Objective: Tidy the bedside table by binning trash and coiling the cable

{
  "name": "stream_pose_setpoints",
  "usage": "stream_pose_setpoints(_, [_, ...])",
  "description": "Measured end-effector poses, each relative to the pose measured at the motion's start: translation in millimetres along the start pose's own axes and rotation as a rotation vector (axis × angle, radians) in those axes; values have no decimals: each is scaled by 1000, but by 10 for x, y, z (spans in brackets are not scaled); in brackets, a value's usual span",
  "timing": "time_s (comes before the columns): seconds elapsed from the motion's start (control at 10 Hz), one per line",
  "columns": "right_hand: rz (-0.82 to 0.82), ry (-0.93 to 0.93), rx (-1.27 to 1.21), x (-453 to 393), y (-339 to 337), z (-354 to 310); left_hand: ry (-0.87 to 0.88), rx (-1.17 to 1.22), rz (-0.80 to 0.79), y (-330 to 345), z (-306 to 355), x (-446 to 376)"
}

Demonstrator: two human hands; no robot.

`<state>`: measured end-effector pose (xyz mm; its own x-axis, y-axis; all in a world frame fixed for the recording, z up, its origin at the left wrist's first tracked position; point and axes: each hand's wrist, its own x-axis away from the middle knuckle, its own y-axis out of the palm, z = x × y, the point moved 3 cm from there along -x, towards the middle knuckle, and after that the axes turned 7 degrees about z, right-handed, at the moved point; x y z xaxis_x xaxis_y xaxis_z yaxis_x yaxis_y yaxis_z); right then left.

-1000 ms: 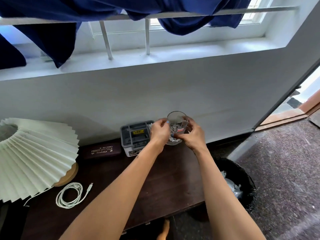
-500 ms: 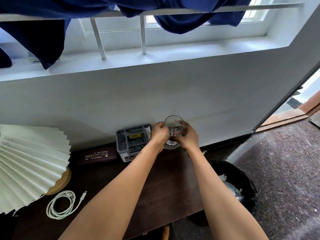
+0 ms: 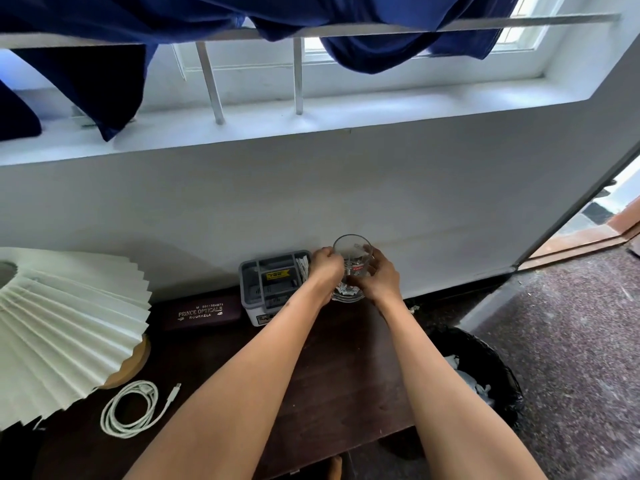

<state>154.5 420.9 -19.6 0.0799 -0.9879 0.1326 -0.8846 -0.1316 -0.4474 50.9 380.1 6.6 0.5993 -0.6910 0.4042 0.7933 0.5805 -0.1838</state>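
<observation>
A clear drinking glass (image 3: 351,249) stands at the back of the dark wooden bedside table (image 3: 332,368), close to the wall. My left hand (image 3: 325,268) grips its left side and my right hand (image 3: 379,277) wraps its right side. The glass's base rests on or just above the tabletop; I cannot tell which. A white charging cable (image 3: 130,408) lies coiled at the table's front left, its plug end pointing right. A black bin (image 3: 485,372) with pale crumpled trash inside sits on the floor right of the table.
A grey organiser box (image 3: 268,284) stands just left of the glass. A dark spectacle case (image 3: 201,311) lies left of that. A pleated cream lampshade (image 3: 62,327) on a wooden base fills the left side. Blue cloth (image 3: 104,64) hangs over a rail above the window ledge.
Both hands have carried the glass slightly down and back toward the wall beside the grey box. The camera shifted a little; cable and bin stayed put.
</observation>
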Motion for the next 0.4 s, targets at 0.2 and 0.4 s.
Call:
stream_pose_setpoints(0.2, [38,14,83,124,-71,-33,65,-95,38,-167,-1,221])
stream_pose_setpoints(0.4, [122,-37,105,703,-158,-91,235,-166,229,-667,-156,819])
